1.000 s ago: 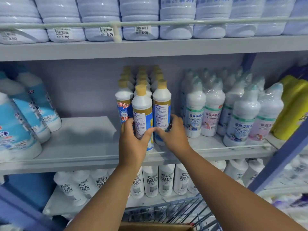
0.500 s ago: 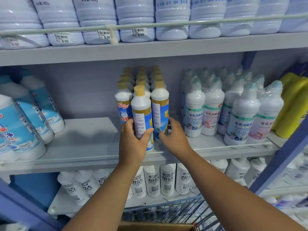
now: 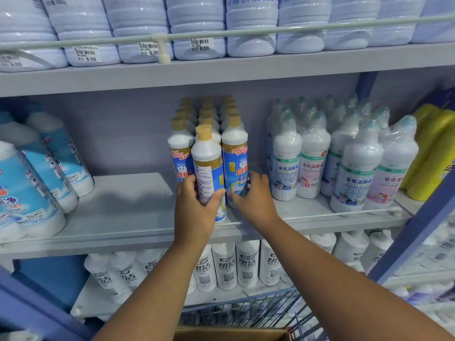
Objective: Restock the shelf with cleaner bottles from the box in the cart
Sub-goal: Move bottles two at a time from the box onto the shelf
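Rows of white cleaner bottles with gold caps and blue labels stand on the middle shelf (image 3: pixel 128 212). My left hand (image 3: pixel 194 210) grips the front middle bottle (image 3: pixel 208 166), whose back label faces me. My right hand (image 3: pixel 253 195) curls round the lower part of the front right bottle (image 3: pixel 235 158), whose cat label faces me. A third front bottle (image 3: pixel 179 153) stands just left of them. The cardboard box (image 3: pixel 231 334) shows only its top edge at the bottom, inside the wire cart (image 3: pixel 246 311).
Shrink-wrapped white bottles (image 3: pixel 354 168) stand close on the right, yellow bottles (image 3: pixel 433 148) beyond them. Large blue-labelled bottles (image 3: pixel 37 173) stand at the left. Bare shelf lies between these and the gold-capped rows. A shelf of big jugs (image 3: pixel 197 25) hangs overhead; white bottles (image 3: pixel 226 264) fill the shelf below.
The front right bottle has turned so that its cat label faces me. My right hand slid round it. My left hand stayed on the middle bottle.
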